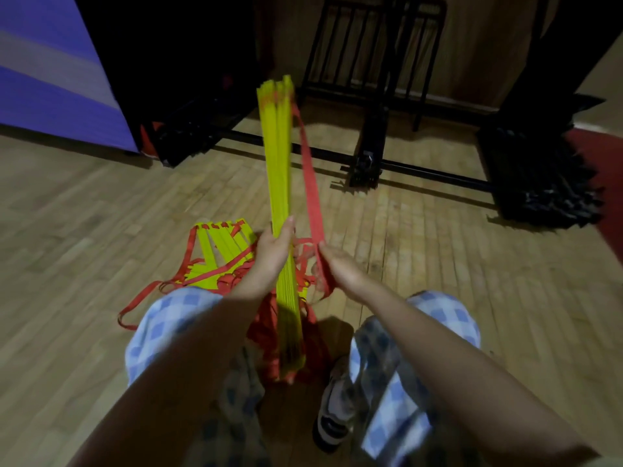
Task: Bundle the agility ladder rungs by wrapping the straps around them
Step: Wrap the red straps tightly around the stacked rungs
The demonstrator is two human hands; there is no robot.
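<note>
A stack of yellow ladder rungs (278,156) stands almost upright between my knees, its lower end near the floor. My left hand (271,254) grips the stack at about mid-height. A red strap (312,183) runs taut from the top of the stack down to my right hand (337,264), which pinches it just right of the stack. More red strap hangs in loose loops around the stack's lower half. A second group of yellow rungs (219,251) with red straps lies on the floor to the left.
The floor is wooden boards (438,251). A black metal rack (367,79) stands beyond the stack, a black fringed object (539,183) at the right, a purple mat (50,79) at the far left. My checkered trouser knees and a shoe (333,409) are below.
</note>
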